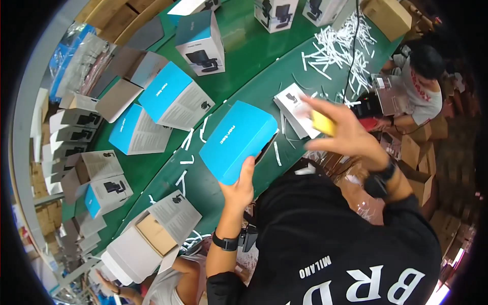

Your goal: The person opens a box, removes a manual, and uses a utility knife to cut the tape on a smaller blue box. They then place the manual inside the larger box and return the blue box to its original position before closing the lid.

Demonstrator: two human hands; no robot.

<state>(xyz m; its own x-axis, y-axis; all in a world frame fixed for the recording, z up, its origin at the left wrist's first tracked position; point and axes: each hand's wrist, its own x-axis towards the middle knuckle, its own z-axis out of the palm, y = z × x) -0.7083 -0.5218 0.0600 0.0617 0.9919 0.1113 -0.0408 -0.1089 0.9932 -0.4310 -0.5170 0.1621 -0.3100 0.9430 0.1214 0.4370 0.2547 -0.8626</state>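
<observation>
My left hand (239, 189) grips the near lower corner of a bright blue carton (236, 140), its thumb lying along the side. The carton is tilted above the green table, and a dark gap shows at its right end. To the right, my right hand (351, 129) is slightly blurred, with thumb and fingers spread apart. Between them shows a small yellow piece (324, 123), which looks like a cover on a finger. That hand is over the right edge of a small stack of white printed booklets (291, 101).
White paper strips (340, 46) are heaped at the far right of the green table (269, 71). Blue-and-white cartons (175, 96) stand at the left, and an open white box (162, 234) at the near left. Co-workers sit at the right (424, 94) and lower left (175, 287).
</observation>
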